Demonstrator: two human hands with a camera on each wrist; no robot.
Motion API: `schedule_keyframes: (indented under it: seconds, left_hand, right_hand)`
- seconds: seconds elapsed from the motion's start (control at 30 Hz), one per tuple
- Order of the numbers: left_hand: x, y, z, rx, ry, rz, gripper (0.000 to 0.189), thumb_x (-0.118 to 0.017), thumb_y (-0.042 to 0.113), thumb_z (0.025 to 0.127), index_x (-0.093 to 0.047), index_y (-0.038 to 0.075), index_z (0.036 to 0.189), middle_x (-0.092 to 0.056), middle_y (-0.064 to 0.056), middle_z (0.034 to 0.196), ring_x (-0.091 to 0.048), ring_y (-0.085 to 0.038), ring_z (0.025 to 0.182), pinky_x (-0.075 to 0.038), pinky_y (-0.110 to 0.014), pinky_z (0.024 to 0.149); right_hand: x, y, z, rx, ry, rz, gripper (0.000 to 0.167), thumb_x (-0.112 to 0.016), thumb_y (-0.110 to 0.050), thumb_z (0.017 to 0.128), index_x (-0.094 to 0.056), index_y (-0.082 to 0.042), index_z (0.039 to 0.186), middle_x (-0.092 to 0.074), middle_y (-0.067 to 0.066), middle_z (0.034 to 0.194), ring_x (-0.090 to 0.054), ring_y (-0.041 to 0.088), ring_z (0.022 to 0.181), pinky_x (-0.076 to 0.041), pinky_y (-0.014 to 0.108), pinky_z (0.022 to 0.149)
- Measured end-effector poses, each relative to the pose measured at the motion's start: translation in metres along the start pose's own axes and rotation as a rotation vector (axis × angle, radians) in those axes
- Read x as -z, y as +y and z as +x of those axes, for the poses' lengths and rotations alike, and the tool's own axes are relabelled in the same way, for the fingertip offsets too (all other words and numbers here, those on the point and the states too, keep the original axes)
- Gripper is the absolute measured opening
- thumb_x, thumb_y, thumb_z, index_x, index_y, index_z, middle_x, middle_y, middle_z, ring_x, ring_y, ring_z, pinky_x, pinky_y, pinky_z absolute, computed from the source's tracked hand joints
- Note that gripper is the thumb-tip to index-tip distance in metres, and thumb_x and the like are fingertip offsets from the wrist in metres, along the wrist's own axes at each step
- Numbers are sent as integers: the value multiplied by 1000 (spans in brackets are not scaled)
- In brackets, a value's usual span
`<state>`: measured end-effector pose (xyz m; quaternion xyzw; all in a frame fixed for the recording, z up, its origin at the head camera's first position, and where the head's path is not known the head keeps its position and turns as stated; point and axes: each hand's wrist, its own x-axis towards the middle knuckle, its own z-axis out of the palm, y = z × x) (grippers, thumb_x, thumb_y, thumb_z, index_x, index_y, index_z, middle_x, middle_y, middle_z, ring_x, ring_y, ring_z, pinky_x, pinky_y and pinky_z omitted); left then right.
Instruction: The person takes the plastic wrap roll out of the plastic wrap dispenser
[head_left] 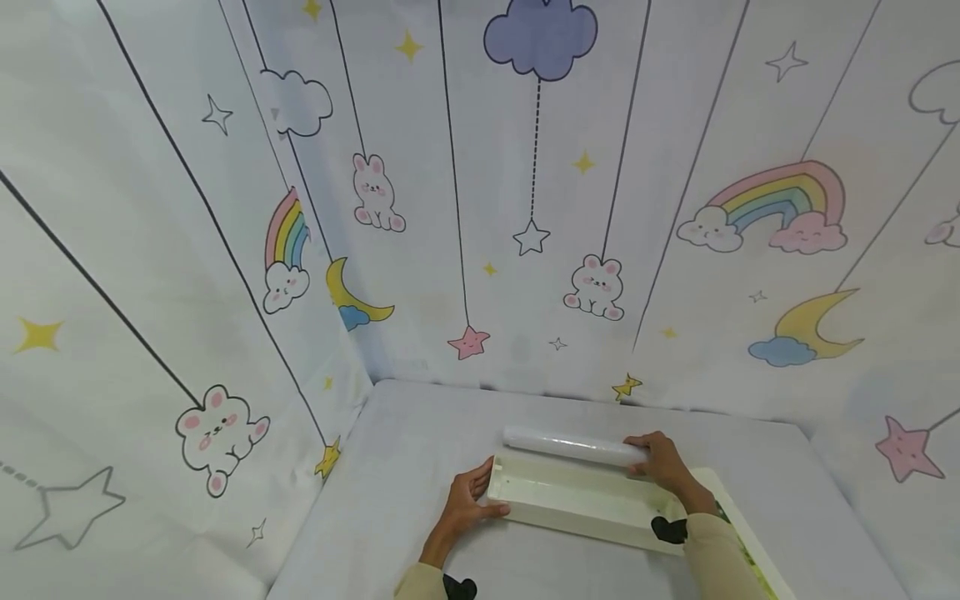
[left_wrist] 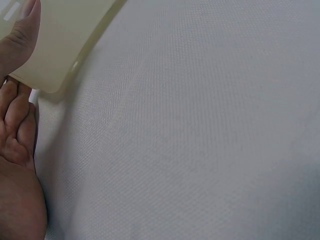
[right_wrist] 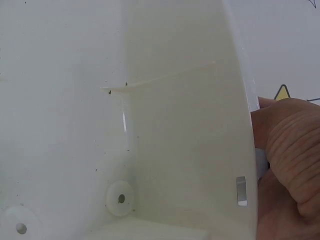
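Note:
A long, open cream plastic box (head_left: 577, 527) lies across the table in the head view, its hollow side facing up. My left hand (head_left: 467, 502) holds its left end, thumb against the near side and fingers round the end wall. Just behind the box is a shiny white roll of plastic wrap (head_left: 562, 443). The right hand (head_left: 663, 462) grips that roll at its right end. In the right wrist view, the box's inside wall (right_wrist: 185, 125) hides most of the roll and part of the hand (right_wrist: 295, 160). The left wrist view catches one box corner (left_wrist: 65, 45).
A long cream piece with a green printed strip (head_left: 735, 510), perhaps a lid, lies right of the box, partly under the right forearm. White cloth (head_left: 390, 467) covers the table. Printed fabric walls (head_left: 510, 292) rise behind and at the left.

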<state>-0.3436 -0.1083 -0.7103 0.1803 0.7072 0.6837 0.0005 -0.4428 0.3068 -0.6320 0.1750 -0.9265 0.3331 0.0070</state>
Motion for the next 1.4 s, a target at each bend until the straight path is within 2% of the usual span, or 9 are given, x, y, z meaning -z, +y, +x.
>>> schedule_keyframes:
  seconds: [0.07, 0.27, 0.47, 0.57, 0.77, 1.03, 1.23, 1.3, 1.4]
  left_hand:
    - [0, 1, 0, -21, -8, 22, 103, -96, 20, 86, -35, -17, 161, -42, -38, 163, -49, -46, 152, -48, -27, 122]
    - [-1, -1, 0, 3, -26, -25, 105, -96, 17, 86, -32, -16, 162, -40, -36, 165, -46, -49, 154, -47, -29, 124]
    - [0, -3, 1, -28, -27, -19, 105, -96, 18, 86, -31, -21, 160, -40, -40, 163, -48, -52, 152, -48, -32, 123]
    - [0, -3, 2, 4, -26, -37, 106, -96, 18, 86, -31, -18, 162, -40, -37, 165, -46, -50, 153, -47, -32, 124]
    - [-6, -2, 5, 64, -41, -67, 107, -98, 17, 84, -33, -13, 164, -42, -31, 167, -45, -48, 155, -46, -30, 124]
    - [-16, -4, 13, 73, -66, -73, 107, -98, 18, 83, -35, -11, 164, -44, -28, 167, -46, -46, 155, -46, -30, 124]
    - [-11, -7, 7, 49, -67, -54, 107, -99, 21, 83, -36, -12, 163, -43, -32, 166, -48, -45, 154, -47, -25, 122]
    - [-6, -4, 6, 18, -76, -41, 106, -97, 18, 85, -34, -14, 163, -41, -36, 166, -47, -46, 154, -47, -28, 123]
    - [5, 0, 5, -13, -95, -19, 105, -95, 14, 87, -30, -16, 164, -35, -38, 167, -44, -48, 156, -47, -27, 123]
  right_hand:
    - [-1, 1, 0, -10, 1, -2, 52, -94, 7, 74, -76, 14, 122, -74, 36, 125, -67, 59, 121, -53, 72, 106]
    - [-3, 2, -2, -51, 8, 11, 53, -93, 10, 74, -75, 14, 124, -71, 37, 126, -64, 61, 122, -51, 73, 108]
    - [-4, 1, -1, -87, -2, 19, 54, -91, 10, 76, -74, 14, 126, -68, 36, 124, -61, 59, 122, -49, 74, 110]
    - [-5, 2, -1, -100, -4, 11, 53, -91, 10, 76, -74, 14, 126, -68, 36, 123, -61, 59, 122, -49, 74, 109]
    - [-4, 11, -12, -135, 10, 8, 53, -90, 12, 76, -74, 14, 127, -69, 36, 123, -61, 58, 122, -49, 74, 110]
    - [3, 20, -25, -169, 27, -8, 55, -92, 10, 74, -74, 13, 126, -68, 35, 121, -61, 59, 121, -49, 73, 110]
    - [2, 10, -26, -88, 7, -18, 61, -96, 3, 75, -71, 14, 130, -66, 41, 134, -57, 64, 130, -46, 76, 112]
    - [3, 4, -23, -57, 2, -16, 66, -95, -4, 80, -66, 15, 137, -60, 45, 141, -53, 66, 135, -43, 77, 115]
    - [3, -7, -13, -53, -5, -11, 71, -89, -16, 91, -57, 16, 147, -50, 48, 151, -44, 70, 143, -36, 81, 119]
